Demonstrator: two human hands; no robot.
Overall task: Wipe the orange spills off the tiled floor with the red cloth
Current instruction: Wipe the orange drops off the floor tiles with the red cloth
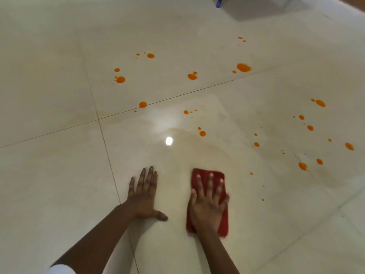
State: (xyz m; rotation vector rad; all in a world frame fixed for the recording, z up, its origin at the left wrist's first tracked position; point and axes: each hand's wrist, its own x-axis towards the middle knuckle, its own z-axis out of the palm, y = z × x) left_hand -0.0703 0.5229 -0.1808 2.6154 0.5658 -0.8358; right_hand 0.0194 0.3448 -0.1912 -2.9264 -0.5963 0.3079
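Nearest the camera, a white sleeve [60, 269] shows at the lower left edge, and two bare forearms reach forward from the bottom of the view onto the tiled floor [49, 175]. The left hand [144, 196] lies flat on the bare tile, palm down, with its fingers spread forward and the thumb angled out to the right; it holds nothing. Just beside it, to the right and apart from it, the right hand [207, 202] is pressed flat, fingers spread, on top of the red cloth [222, 224], which lies folded into a rough rectangle on the floor; the cloth shows beyond the fingertips and along the right side of the wrist. The edges of the cloth look slightly blurred. Past the cloth, the glossy tile carries a bright light reflection [169, 140] and a faint, pale orange arc-shaped smear [209, 145]. The orange spills [244, 67] are scattered beyond and to the right of the hands as many separate drops and blobs: a group to the right of the cloth, several around the grout line crossing the middle of the view, and larger blobs on the farther tile. At the far top edge, near the right, a blue piece [219, 1] of some object enters the view; what it is cannot be told.
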